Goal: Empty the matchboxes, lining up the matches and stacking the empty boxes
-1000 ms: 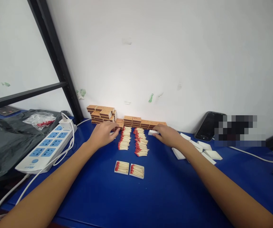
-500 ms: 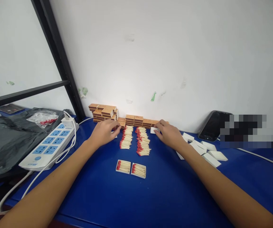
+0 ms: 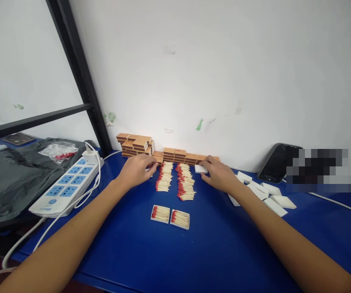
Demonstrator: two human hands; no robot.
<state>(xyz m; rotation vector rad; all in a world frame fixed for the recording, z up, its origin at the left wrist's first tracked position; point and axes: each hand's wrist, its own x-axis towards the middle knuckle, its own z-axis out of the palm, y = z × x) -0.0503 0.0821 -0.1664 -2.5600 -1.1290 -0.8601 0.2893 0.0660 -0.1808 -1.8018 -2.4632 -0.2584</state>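
My left hand [image 3: 136, 171] is curled beside the left row of matches [image 3: 164, 177], thumb and fingers bent together. A white edge, looking like a matchbox tray [image 3: 149, 173], shows under its fingers; the rest is hidden. My right hand [image 3: 218, 174] pinches the right end of a white matchbox tray [image 3: 199, 169], right of the second row of red-tipped matches [image 3: 185, 183]. Nearer to me, two trays filled with matches, a left filled tray [image 3: 160, 214] and a right filled tray [image 3: 180, 219], lie side by side on the blue table [image 3: 169, 256].
Brown matchboxes are stacked [image 3: 135, 145] along the wall, with a lower row [image 3: 190, 156] to the right. Several white trays [image 3: 273, 199] lie beyond my right forearm. A phone [image 3: 277, 162] leans at the wall. A power strip [image 3: 68, 183] with white cables lies left.
The view has shifted slightly, so everything sits a little further right. Both hands stay in nearly the same places by the match rows.
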